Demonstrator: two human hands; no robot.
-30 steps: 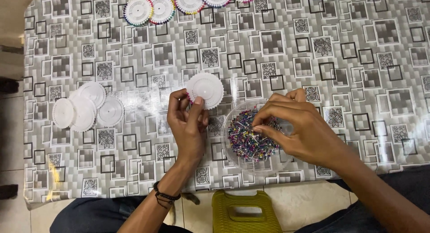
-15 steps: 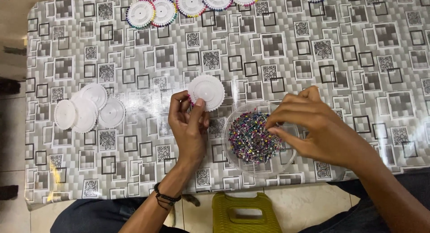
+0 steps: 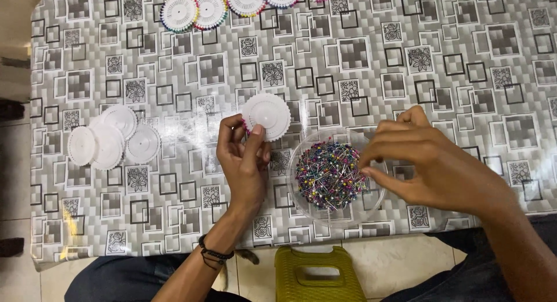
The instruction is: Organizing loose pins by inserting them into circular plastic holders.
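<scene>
Our left hand [image 3: 246,163] pinches a white round pin wheel [image 3: 267,116] by its lower left rim, thumb and fingers closed on it, the disc tipped up flat toward us just above the table [image 3: 371,58]. A few coloured pin heads show at that rim beside the fingers; the rest of the edge looks bare. Our right hand [image 3: 432,163] hovers over the right side of the clear round dish [image 3: 336,177], fingertips drawn narrow together at the heap of coloured-headed pins [image 3: 329,175]; whether a pin sits between them we cannot tell. So the wheel lies to the left and slightly farther from us than the dish, just beside its rim, and the right hand is the nearer one to the pins while the left owns the wheel. The pins lie jumbled, shafts pointing every way. Moving outward, a stack of blank white wheels [image 3: 110,140] rests near the table's left edge, well apart from both hands, and a row of filled wheels [image 3: 243,3] ringed with coloured heads lines the far edge. A green stool [image 3: 319,276] sits below the near edge.
</scene>
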